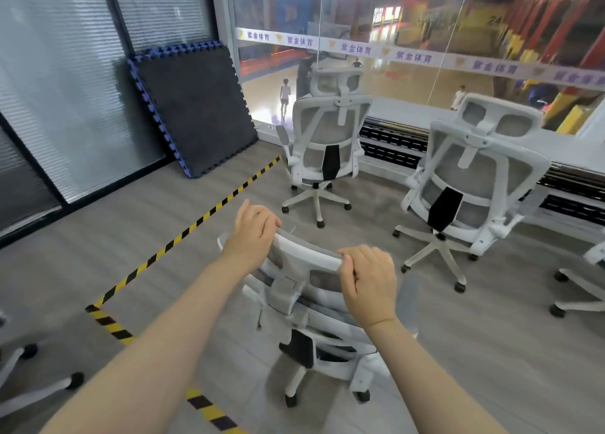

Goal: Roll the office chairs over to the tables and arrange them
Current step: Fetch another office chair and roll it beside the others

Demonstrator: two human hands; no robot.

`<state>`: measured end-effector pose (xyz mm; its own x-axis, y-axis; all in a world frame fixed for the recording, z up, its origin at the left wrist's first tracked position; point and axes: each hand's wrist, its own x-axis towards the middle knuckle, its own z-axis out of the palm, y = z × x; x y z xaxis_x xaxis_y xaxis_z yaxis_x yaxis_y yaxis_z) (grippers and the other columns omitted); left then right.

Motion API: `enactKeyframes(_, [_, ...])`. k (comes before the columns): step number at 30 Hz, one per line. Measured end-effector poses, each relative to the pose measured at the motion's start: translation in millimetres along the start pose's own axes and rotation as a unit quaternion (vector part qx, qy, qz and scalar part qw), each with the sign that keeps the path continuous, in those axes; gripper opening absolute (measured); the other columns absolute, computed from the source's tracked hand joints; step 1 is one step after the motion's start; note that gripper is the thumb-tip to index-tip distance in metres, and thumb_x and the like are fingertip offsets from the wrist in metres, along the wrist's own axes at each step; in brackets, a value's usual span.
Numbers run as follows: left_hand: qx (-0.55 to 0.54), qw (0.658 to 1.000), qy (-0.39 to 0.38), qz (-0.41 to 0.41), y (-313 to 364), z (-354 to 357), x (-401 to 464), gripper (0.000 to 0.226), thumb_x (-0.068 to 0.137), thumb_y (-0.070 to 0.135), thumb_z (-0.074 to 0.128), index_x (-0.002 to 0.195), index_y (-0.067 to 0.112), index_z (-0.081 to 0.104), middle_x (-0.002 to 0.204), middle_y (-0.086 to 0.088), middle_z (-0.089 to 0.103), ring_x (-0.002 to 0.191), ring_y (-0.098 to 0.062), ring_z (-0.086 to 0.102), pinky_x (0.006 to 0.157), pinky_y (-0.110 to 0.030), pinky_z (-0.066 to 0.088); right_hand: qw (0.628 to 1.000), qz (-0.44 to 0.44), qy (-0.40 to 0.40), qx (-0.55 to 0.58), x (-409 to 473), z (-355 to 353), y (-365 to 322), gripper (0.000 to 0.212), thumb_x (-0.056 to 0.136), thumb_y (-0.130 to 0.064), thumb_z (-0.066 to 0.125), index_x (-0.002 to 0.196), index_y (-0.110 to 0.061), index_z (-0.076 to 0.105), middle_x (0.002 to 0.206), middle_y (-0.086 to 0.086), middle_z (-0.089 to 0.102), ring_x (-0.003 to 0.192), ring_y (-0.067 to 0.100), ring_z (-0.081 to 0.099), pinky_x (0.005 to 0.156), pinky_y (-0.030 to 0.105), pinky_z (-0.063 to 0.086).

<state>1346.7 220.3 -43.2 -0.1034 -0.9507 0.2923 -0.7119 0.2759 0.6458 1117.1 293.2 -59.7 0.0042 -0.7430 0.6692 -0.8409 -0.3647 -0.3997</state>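
**Both hands on the headrest of the nearest chair**

While both bare hands clasp its headrest, the nearest white-framed, grey-mesh office chair (314, 306) stands on the grey wood-look floor (491, 352), directly below the camera, its back towards the person. The left hand (253, 234) wraps the left end of the headrest, its fingers (270, 225) curled over the top edge; the right hand (370, 279) grips the right end, fingers closed around the rim. The chair's wheeled base sits just right of a strip of yellow-and-black hazard tape (183, 237) stuck to the floor.

Ahead, two matching white mesh chairs face away: one (324, 145) close to the glass wall (409, 41), the other (471, 185) to its right, near a low white worktop (573, 145), probably a ledge along the glass, though the edge is blurred. A dark foam puzzle mat with a blue border (193, 109) leans against the blinds (65, 73) at left. Parts of further chair bases show at both frame edges.
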Motion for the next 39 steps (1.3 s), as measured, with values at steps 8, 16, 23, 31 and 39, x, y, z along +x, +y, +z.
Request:
enactKeyframes(8, [0.025,1.000,-0.014,0.012,-78.0,-8.2,148.2,0.042,0.088,0.041,0.008,0.081,0.034,0.049,0.099,0.007,0.051,0.129,-0.024,0.038,0.119,-0.028,0.005,1.000,0.005,0.000,0.015,117.4,108.4,20.6,0.031,0.095,-0.024,0.038,0.082,-0.020,0.066,0.072,-0.008,0.056,0.065,0.016,0.045,0.068,0.032,0.032])
enactKeyframes(16, [0.005,1.000,0.015,-0.001,-141.1,-5.1,277.4,0.041,0.088,0.045,0.009,0.080,0.042,0.049,0.100,0.008,0.052,0.130,-0.023,0.038,0.115,-0.018,0.002,1.000,-0.001,0.013,0.025,221.8,201.9,47.2,0.031,0.095,-0.024,0.039,0.080,-0.018,0.066,0.068,-0.006,0.054,0.062,0.016,0.043,0.066,0.030,0.032])
enactKeyframes(23, [0.004,1.000,0.027,0.001,-188.5,-17.2,371.4,0.047,0.090,0.043,0.014,0.083,0.033,0.059,0.102,0.009,0.055,0.126,-0.019,0.041,0.119,-0.032,0.008,0.996,0.005,-0.071,0.051,295.6,264.0,56.7,0.028,0.096,-0.029,0.038,0.094,-0.023,0.065,0.082,-0.009,0.057,0.074,0.012,0.045,0.074,0.030,0.036])
enactKeyframes(31, [0.014,0.999,0.032,-0.038,-215.8,-32.4,446.4,0.042,0.093,0.024,0.020,0.079,0.029,0.060,0.106,0.003,0.054,0.121,-0.010,0.043,0.119,-0.028,0.008,0.992,-0.025,-0.105,0.070,356.4,319.5,60.4,0.026,0.095,-0.029,0.043,0.108,-0.019,0.062,0.092,-0.006,0.059,0.082,0.017,0.051,0.077,0.034,0.038])
enactKeyframes(39, [0.005,0.998,0.051,-0.044,-223.1,-36.4,471.8,0.043,0.098,0.018,0.022,0.084,0.027,0.062,0.111,0.009,0.053,0.126,0.008,0.034,0.120,-0.032,0.010,0.990,-0.038,-0.122,0.065,383.7,341.0,67.1,0.031,0.095,-0.030,0.041,0.114,-0.018,0.062,0.100,-0.005,0.060,0.088,0.018,0.052,0.083,0.034,0.038])
